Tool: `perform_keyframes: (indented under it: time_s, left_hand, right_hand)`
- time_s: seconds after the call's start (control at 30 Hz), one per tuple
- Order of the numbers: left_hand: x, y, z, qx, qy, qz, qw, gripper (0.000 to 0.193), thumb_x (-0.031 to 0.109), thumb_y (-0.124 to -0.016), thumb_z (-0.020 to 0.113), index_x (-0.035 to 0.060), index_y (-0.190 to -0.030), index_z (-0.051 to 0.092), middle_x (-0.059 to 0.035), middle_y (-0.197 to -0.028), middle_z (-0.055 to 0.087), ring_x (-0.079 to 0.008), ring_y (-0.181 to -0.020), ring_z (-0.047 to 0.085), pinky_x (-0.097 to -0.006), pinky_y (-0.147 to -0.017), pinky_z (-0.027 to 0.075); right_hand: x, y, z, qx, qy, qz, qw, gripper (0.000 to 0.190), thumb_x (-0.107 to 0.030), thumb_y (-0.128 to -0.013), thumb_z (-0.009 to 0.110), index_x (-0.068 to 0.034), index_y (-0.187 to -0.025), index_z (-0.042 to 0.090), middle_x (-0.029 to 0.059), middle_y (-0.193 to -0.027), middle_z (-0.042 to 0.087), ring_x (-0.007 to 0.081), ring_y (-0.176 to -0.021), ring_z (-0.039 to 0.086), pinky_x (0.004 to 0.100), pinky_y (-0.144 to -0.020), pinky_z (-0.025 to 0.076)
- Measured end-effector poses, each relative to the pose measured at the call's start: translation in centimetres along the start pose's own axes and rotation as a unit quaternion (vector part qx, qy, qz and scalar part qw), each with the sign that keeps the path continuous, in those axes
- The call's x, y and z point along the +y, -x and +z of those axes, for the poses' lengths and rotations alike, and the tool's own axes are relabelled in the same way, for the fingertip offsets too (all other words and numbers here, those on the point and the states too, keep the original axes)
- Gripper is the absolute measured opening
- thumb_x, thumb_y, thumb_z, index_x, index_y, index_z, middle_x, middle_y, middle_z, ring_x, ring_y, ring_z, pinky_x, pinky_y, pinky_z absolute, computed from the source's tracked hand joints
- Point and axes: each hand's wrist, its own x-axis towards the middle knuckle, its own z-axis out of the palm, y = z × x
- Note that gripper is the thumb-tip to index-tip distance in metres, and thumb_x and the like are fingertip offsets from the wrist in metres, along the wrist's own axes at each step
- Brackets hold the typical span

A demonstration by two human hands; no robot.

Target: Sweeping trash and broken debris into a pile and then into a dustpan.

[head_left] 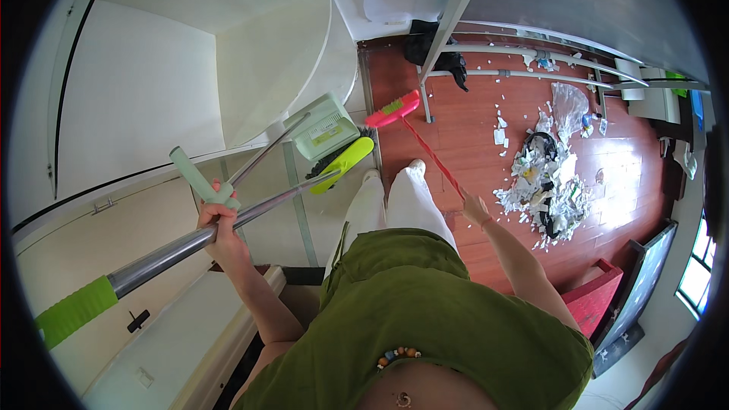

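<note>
My left hand (pixel 221 222) grips two handles at once: the metal pole of a lime-green broom (pixel 344 165) and the handle of a pale green dustpan (pixel 324 125). The dustpan hangs at the far end, and the broom head with dark bristles overlaps its near edge. A ribbed green grip (pixel 77 312) tops the broom pole at the lower left. My right hand (pixel 476 208) is closed around the thin red handle of a pink-red brush (pixel 394 109). Its head is near the threshold, left of a metal rack leg; I cannot tell whether it touches the floor.
A pile of torn paper and plastic (pixel 549 182) lies on the red-brown wood floor (pixel 455 148), scraps scattered around it. A black bag (pixel 424 48) sits by the metal rack's rails (pixel 512 73). A red stool-like piece (pixel 595 296) stands at lower right. White cabinetry (pixel 136 85) is at left.
</note>
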Motion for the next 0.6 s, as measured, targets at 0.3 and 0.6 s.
perform_keyframes:
  time_s: [0.3,0.6]
  left_hand:
    - [-0.2,-0.6,1.0,-0.038,0.0,0.006,0.999,0.008,-0.007,-0.073,0.054,-0.0003,-0.07,0.054,-0.0216,-0.12,0.055,-0.0307,-0.117,0.053,-0.0458,-0.1,0.045]
    - [-0.6,-1.6,2.4,-0.074,0.01,-0.011,0.997,0.008,-0.007,-0.073,0.055,0.001,-0.07,0.054,-0.0201,-0.121,0.055,-0.0303,-0.116,0.054,-0.0449,-0.098,0.045]
  right_hand:
    - [1.3,11.2,-0.1,-0.025,0.022,0.064,0.997,0.054,-0.016,-0.087,0.056,-0.02,-0.139,0.044,0.0234,-0.079,0.065,0.0422,-0.075,0.065,0.0528,-0.066,0.052]
    - [4.3,17.1,-2.1,0.011,0.024,0.192,0.981,0.05,-0.014,-0.085,0.055,-0.026,-0.133,0.053,0.0236,-0.08,0.065,0.0428,-0.077,0.064,0.0526,-0.068,0.052]
